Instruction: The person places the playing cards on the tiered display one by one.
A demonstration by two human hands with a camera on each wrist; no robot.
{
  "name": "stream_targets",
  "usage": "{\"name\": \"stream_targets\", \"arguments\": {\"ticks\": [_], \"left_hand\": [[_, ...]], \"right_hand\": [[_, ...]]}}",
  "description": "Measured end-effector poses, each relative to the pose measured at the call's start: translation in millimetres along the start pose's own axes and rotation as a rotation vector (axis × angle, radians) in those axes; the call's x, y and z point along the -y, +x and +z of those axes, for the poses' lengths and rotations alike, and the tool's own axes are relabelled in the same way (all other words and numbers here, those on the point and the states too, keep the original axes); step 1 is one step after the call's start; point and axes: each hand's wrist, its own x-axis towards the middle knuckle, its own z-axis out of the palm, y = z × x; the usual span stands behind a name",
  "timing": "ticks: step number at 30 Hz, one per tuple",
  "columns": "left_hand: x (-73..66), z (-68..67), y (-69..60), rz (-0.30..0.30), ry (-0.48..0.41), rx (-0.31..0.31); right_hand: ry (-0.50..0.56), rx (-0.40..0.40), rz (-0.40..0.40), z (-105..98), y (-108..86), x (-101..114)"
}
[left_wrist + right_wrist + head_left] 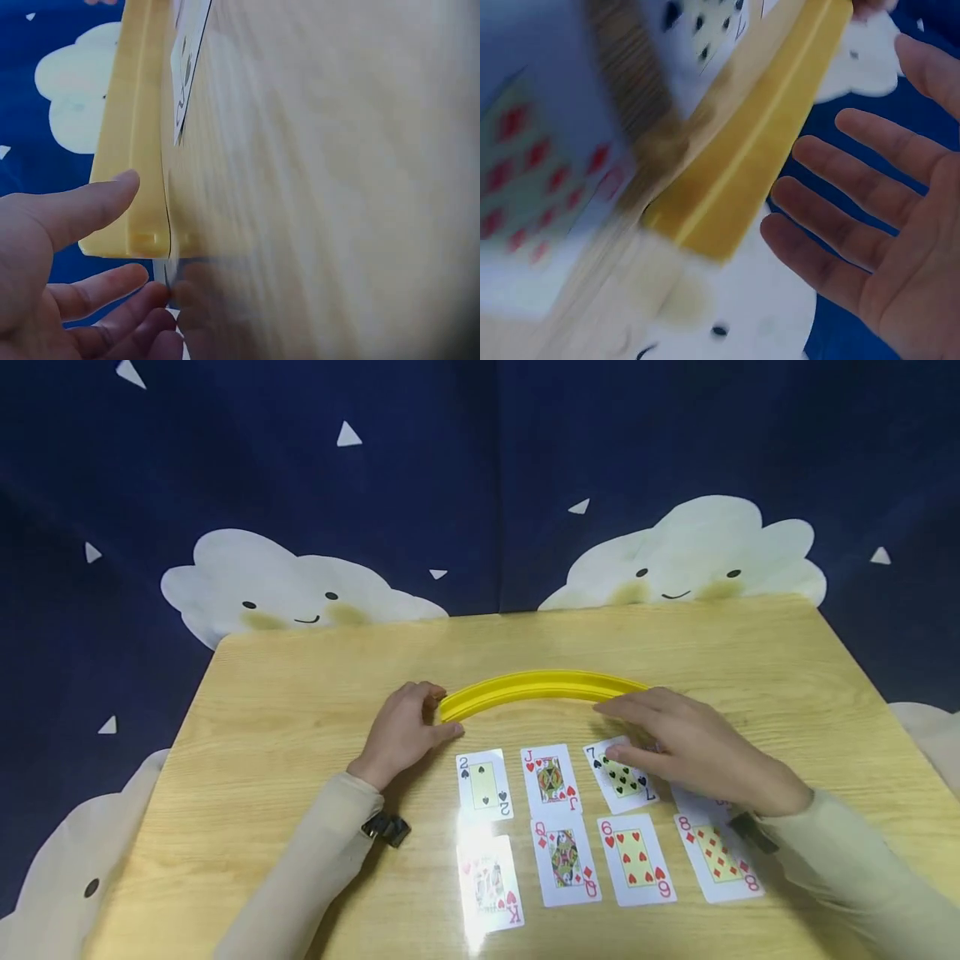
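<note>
A curved yellow card holder (pixel 551 683) lies on the table behind the playing cards, a groove along its length. My left hand (pixel 408 727) is at its left end, thumb in front and fingers beside the end; the left wrist view shows the fingers loosely bent, not wrapped around the holder (pixel 131 150). My right hand (pixel 682 739) reaches over the right part, fingers extended; in the right wrist view they are spread apart from the holder (pixel 742 142). Below the right hand, the seven of spades (pixel 622 785) is partly covered, and another card (pixel 701 804) is mostly hidden.
Face-up cards lie in two rows: two of spades (pixel 483 785), jack of hearts (pixel 550 777), king of hearts (pixel 490 885), queen of diamonds (pixel 566 860), six of hearts (pixel 636 860) and eight of diamonds (pixel 718 860). A dark blue curtain (pixel 465 460) hangs behind the wooden table (pixel 262 752).
</note>
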Motion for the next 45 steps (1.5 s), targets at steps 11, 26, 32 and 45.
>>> {"name": "stream_targets", "arguments": {"ticks": [11, 26, 32, 45], "left_hand": [[-5.7, -5.2, 19.5, 0.037, 0.026, -0.001], [-13.6, -0.3, 23.8, -0.034, -0.058, 0.057], [-11.3, 1.2, 24.0, -0.045, -0.079, 0.073], [-3.2, 5.8, 21.9, -0.081, -0.097, 0.094]], "right_hand": [[-0.040, 0.139, -0.151, 29, 72.4, 37], [-0.079, 0.310, -0.085, 67, 118.3, 89], [-0.017, 0.362, -0.044, 69, 125.9, 87], [0.269, 0.352, -0.053, 71, 128.2, 86]]}}
